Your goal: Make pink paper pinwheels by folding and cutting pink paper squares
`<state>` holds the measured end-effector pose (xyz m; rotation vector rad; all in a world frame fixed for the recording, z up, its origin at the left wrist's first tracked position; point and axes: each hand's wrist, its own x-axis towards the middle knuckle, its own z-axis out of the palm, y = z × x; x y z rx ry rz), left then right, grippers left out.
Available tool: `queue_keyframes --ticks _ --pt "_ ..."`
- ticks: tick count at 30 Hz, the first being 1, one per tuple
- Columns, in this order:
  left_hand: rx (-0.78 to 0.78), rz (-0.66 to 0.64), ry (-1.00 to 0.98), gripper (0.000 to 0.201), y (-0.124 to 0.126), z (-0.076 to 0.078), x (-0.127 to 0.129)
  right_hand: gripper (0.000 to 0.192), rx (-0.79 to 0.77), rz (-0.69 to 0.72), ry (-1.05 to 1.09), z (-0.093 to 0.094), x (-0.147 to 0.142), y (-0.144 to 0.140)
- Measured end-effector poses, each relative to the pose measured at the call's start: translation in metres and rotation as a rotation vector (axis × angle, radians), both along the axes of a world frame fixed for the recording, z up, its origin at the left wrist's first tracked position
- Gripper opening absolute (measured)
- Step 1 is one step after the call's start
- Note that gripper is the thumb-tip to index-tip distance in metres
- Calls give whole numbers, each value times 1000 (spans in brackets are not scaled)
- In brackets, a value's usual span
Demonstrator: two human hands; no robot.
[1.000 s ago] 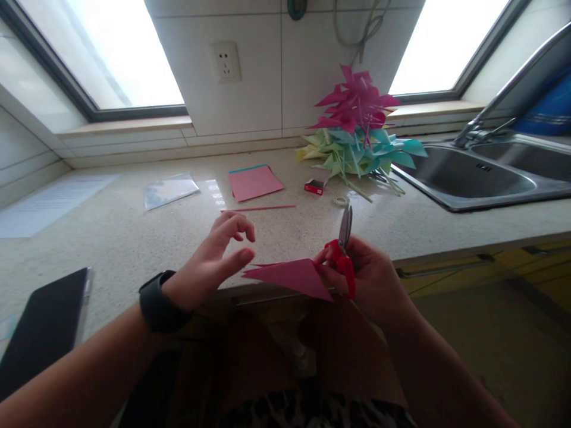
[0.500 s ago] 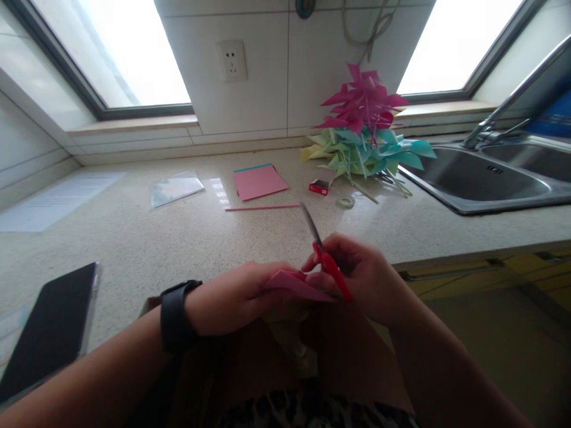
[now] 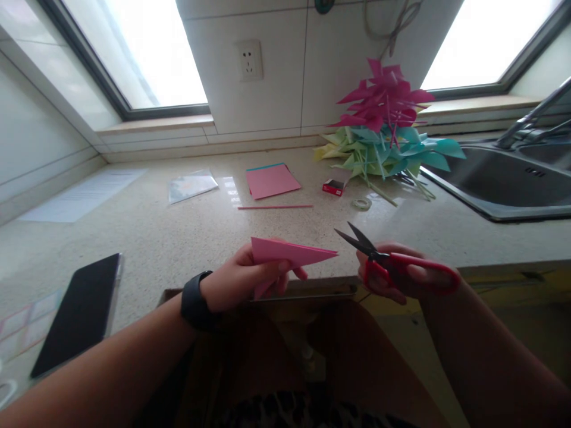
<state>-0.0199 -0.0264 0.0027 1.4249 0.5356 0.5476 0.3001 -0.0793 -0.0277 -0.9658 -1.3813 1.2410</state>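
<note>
My left hand (image 3: 244, 277), with a black watch on its wrist, holds a folded pink paper triangle (image 3: 288, 252) over the counter's front edge, its tip pointing right. My right hand (image 3: 401, 274) grips red-handled scissors (image 3: 392, 262). Their blades are open and point left at the triangle's tip, a small gap away.
On the speckled counter (image 3: 187, 232) lie a stack of pink sheets (image 3: 272, 180), a pink stick (image 3: 274, 207), a small red box (image 3: 333, 186), a tape roll (image 3: 362, 204) and a black phone (image 3: 80, 312). A pile of pink and teal pinwheels (image 3: 383, 128) stands beside the steel sink (image 3: 504, 184).
My left hand took the pink triangle and drew it to the left. My right hand swung the scissors from upright to level, moved right, and the blades opened.
</note>
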Motion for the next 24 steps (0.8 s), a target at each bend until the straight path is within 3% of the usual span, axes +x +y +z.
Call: queue_keyframes --ticks 1,2,4,14,24 --pt "-41 29 -21 33 0 -1 1 53 -60 275 45 -2 2 3" --pt "-87 64 -48 32 0 -2 2 49 -85 426 108 -4 4 7" --pt "-178 131 -105 29 -1 -2 5 42 -62 586 216 -6 6 14" --pt "-289 244 -170 26 -1 -4 9 37 -99 725 330 1 -6 23" --pt "-292 269 -145 21 -2 -2 11 34 -120 719 363 6 -13 22"
